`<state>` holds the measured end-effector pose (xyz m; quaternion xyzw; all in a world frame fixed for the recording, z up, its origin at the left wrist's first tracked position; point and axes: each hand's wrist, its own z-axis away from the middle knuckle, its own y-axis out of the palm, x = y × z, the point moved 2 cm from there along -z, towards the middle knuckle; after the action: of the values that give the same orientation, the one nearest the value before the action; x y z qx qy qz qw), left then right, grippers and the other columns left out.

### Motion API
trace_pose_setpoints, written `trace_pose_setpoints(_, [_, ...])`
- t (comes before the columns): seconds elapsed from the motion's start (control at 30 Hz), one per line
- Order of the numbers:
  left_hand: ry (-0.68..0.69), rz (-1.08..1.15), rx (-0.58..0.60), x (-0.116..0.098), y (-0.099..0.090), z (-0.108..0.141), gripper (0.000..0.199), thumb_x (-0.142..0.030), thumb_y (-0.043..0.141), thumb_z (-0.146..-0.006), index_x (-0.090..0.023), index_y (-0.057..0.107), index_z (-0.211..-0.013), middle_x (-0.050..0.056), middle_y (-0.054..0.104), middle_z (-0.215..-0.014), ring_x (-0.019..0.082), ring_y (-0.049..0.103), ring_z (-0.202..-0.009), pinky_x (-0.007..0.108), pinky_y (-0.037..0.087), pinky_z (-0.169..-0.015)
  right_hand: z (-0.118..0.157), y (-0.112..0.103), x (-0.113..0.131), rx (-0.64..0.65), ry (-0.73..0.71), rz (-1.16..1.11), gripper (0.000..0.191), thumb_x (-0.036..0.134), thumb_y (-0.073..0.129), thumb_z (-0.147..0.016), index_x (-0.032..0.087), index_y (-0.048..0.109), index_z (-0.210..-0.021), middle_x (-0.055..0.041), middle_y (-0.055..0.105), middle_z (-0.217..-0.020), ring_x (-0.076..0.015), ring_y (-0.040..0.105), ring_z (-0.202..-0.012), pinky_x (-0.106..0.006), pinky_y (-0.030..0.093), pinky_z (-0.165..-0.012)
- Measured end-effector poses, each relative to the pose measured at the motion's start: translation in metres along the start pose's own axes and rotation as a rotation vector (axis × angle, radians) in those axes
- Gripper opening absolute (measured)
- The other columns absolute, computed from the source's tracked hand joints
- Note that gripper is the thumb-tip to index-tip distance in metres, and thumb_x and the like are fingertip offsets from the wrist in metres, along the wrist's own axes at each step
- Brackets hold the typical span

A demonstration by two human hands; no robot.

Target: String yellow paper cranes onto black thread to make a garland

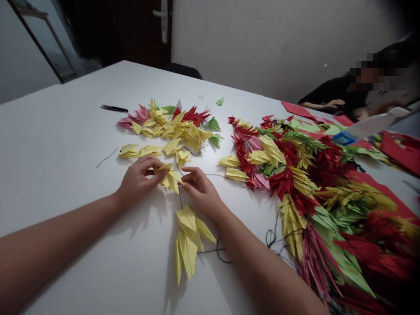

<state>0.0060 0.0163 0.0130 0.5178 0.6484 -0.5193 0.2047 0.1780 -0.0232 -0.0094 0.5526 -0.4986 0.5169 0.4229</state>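
Head view: a folded yellow paper piece [169, 178], angular with pointed tips, sits above the white surface [82, 162]. A yellow paper cluster [189, 240] with sharp creases lies below it along thin dark cord [180, 195]. My left hand [140, 178] is closed, pinching the piece between thumb and fingers. My right hand [199, 188] is partly curled, fingertips at the cord; I cannot tell whether they grip it.
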Motion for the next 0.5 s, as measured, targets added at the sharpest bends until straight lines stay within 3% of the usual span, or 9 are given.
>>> trace_pose_setpoints(0.1, [-0.004,0.018,0.028,-0.002,0.001,0.0,0.021,-0.038,0.055,-0.078,-0.018,0.061,-0.078,0.004,0.055,-0.085,0.015,0.056,-0.081,0.02,0.053,-0.064,0.0,0.004,0.0,0.039,0.018,-0.087,0.04,0.025,0.061,-0.073,0.024,0.047,-0.11,0.0009,0.06,-0.084,-0.0112,0.058,-0.078,-0.026,0.046,-0.072])
trace_pose_setpoints(0.23, [0.018,0.011,0.035,-0.002,0.001,0.0,0.025,-0.041,0.054,-0.077,-0.018,0.064,-0.083,0.007,0.057,-0.091,0.017,0.057,-0.086,0.022,0.054,-0.064,0.002,0.008,0.002,0.119,0.118,-0.225,0.041,0.027,0.063,-0.072,0.023,0.046,-0.109,0.0071,0.054,-0.063,-0.0088,0.055,-0.056,-0.023,0.045,-0.057])
trace_pose_setpoints(0.4, [0.036,-0.05,0.065,0.004,0.0,-0.002,0.023,-0.038,0.054,-0.077,-0.018,0.066,-0.081,0.007,0.062,-0.092,0.018,0.059,-0.087,0.022,0.051,-0.063,0.001,0.0,0.006,-0.034,0.093,-0.283,0.018,0.029,0.062,-0.07,0.02,0.055,-0.084,0.0059,0.053,-0.056,-0.0084,0.05,-0.052,-0.022,0.043,-0.055])
trace_pose_setpoints(0.5, [0.017,-0.077,0.12,0.006,0.0,-0.003,0.024,-0.038,0.053,-0.077,-0.018,0.065,-0.083,0.006,0.065,-0.09,0.019,0.06,-0.085,0.024,0.049,-0.065,-0.001,-0.006,0.004,-0.161,0.032,-0.284,0.013,0.028,0.059,-0.07,0.019,0.055,-0.079,0.0051,0.051,-0.055,-0.0083,0.047,-0.052,-0.022,0.04,-0.054])
